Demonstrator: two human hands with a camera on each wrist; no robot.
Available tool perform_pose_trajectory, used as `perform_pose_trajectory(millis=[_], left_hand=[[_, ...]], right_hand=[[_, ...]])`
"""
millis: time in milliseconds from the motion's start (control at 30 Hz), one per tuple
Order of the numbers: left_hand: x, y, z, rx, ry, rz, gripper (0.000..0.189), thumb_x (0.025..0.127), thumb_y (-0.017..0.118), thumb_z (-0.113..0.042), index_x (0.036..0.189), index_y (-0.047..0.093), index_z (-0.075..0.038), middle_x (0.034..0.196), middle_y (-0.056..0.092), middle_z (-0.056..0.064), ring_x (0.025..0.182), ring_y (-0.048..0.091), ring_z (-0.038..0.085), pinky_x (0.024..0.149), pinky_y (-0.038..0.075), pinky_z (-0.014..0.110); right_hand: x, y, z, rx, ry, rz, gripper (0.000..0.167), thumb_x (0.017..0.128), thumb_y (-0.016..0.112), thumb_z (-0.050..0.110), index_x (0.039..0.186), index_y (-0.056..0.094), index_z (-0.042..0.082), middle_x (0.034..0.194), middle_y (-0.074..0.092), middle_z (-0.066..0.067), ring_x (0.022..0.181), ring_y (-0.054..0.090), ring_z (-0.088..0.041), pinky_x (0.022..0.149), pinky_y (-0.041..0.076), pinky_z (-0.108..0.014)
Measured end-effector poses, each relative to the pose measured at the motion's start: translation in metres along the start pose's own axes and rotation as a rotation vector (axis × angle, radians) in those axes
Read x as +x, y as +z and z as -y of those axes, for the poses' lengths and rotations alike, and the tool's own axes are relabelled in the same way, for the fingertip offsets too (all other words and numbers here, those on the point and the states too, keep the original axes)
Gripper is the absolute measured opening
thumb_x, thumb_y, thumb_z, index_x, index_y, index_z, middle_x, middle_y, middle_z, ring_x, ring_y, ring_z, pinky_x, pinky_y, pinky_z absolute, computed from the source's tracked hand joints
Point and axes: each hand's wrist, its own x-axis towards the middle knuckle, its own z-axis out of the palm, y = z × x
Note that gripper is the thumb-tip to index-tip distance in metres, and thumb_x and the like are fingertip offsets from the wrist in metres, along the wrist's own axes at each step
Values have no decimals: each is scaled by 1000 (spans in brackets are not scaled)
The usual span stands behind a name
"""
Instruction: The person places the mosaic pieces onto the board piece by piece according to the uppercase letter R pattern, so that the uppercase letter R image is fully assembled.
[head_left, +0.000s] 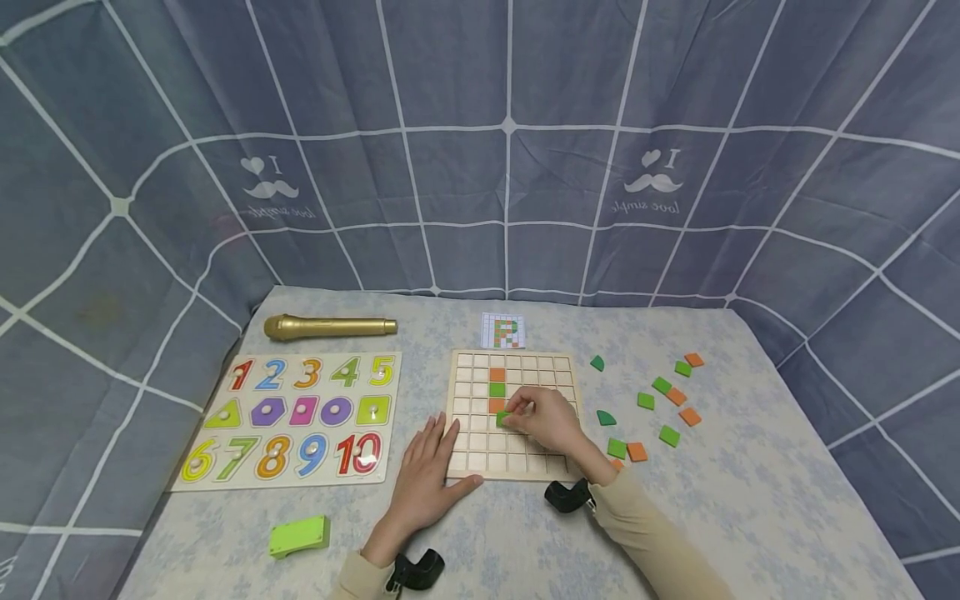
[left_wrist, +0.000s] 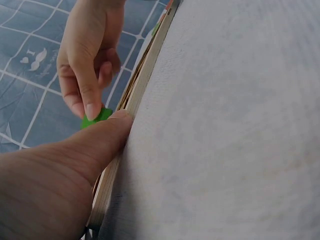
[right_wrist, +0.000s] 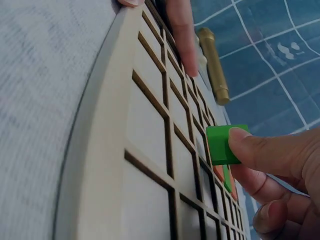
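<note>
Between thumb and fingers my right hand point(head_left: 547, 419) pinches a green square tile point(right_wrist: 220, 144), held over the wooden grid board point(head_left: 536, 468). In the head view this tile lies just below a column of an orange tile point(head_left: 497, 375), a green tile point(head_left: 497, 389) and another orange tile point(head_left: 497, 406) set in the grid. My left hand point(head_left: 426, 479) rests at the board's left edge with its fingers extended, the thumb touching the near edge. In the left wrist view, the left thumb point(left_wrist: 95, 145) partly covers the green tile.
Loose green and orange tiles point(head_left: 669, 435) and dark green pieces point(head_left: 606, 417) lie on the right. A pattern card point(head_left: 503, 331) sits behind the board. At left are a number puzzle board point(head_left: 292, 481), a gold microphone point(head_left: 330, 327) and a lime-green block point(head_left: 300, 536).
</note>
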Motion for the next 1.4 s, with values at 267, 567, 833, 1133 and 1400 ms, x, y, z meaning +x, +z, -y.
perform_pose_trajectory(millis=[267,567,833,1133,1400], left_hand=[[0,0,0,-5,-2,4,84,84,66,-48,145,35,1,150,26,24,140,15,38,110,14,52],[-1,0,0,0,2,-1,84,84,66,-48,145,36,1,149,27,25,139,17,38,109,15,52],[-1,1,0,-7,2,4,84,84,66,-48,145,36,1,149,27,25,140,16,38,110,15,51],[-1,1,1,-7,2,3,84,84,66,-48,145,35,1,150,26,24,140,16,38,109,15,52],[0,0,1,1,4,1,84,84,66,-48,145,36,1,149,27,24,140,16,38,110,14,51]], right_hand=[[7,10,7,-41,18,50,9,81,77,20,79,68,19,70,59,12,48,44,-8,43,33,-24],[7,11,5,-100,7,56,6,80,77,23,81,72,20,71,60,13,54,48,-4,49,40,-24],[4,11,5,-186,-40,29,9,80,77,20,73,71,20,73,58,10,57,50,-4,50,42,-24],[5,10,2,-189,-70,45,5,82,76,22,79,73,20,76,61,11,64,55,-5,57,46,-26],[3,5,-2,-151,-79,98,8,83,76,23,88,73,17,78,60,12,69,54,-6,63,46,-28]])
